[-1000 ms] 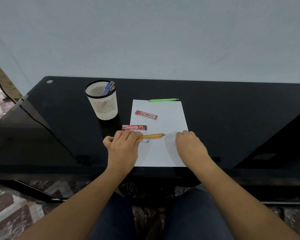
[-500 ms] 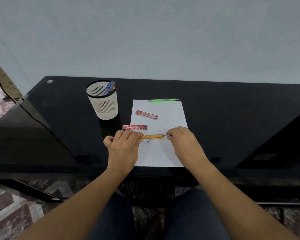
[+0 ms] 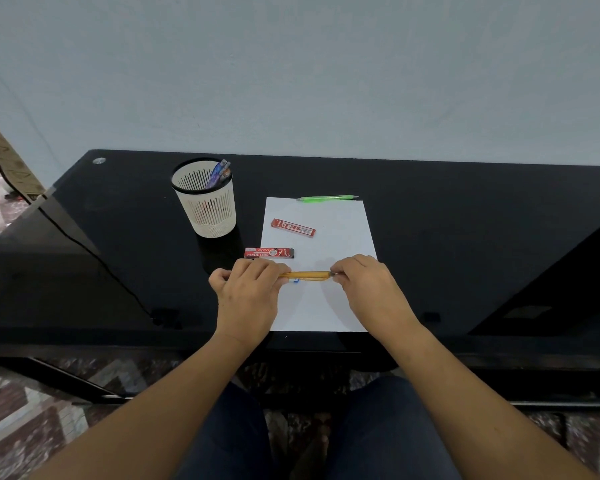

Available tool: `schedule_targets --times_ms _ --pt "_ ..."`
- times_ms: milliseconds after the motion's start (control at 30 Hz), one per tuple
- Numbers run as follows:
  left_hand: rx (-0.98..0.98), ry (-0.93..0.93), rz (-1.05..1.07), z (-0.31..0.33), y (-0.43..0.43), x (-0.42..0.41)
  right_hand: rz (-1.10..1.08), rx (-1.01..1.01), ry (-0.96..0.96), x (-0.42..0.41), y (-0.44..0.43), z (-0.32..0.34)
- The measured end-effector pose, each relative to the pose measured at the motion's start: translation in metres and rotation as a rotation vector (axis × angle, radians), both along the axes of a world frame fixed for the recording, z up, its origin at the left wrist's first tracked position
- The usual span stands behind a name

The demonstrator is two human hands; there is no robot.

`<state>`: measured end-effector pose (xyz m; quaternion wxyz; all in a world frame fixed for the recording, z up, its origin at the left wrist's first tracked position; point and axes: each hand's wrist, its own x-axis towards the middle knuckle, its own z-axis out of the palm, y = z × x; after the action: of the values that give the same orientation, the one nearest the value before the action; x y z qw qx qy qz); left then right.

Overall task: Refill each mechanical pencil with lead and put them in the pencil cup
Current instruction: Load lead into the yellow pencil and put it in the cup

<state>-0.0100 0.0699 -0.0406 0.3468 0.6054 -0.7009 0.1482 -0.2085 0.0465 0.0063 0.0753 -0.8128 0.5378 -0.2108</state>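
**Orange pencil (image 3: 305, 275) held at both ends**

It lies level over the paper (image 3: 319, 306). The left hand (image 3: 248, 292) curls round one end; the right hand (image 3: 364, 289) pinches the other tip. Just beyond the left hand lies a red case (image 3: 269, 252) reading "PENCIL LEAD" and "7". Farther off is a second case (image 3: 293, 227), its print unreadable, then a green pencil (image 3: 326, 198). The cup (image 3: 205, 199) stands far-left, holding pencils.

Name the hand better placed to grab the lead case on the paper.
Probably right: the right hand only pinches the orange pencil's end, so it can free up for the lead case while the left hand grips the barrel.
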Motion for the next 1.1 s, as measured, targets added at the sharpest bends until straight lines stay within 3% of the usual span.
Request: schedule_targets --times_ms 533,733,1100 --pt "-0.014 -0.044 -0.072 -0.003 -0.002 0.002 -0.04 0.078 -0.068 -0.003 0.008 -0.003" --pt "-0.047 -0.066 -0.05 -0.005 -0.003 -0.001 0.01 -0.054 -0.085 -0.004 0.005 -0.015" --pt "-0.037 -0.06 -0.027 -0.008 -0.003 0.001 0.022 0.127 -0.292 -0.01 0.0 -0.001"
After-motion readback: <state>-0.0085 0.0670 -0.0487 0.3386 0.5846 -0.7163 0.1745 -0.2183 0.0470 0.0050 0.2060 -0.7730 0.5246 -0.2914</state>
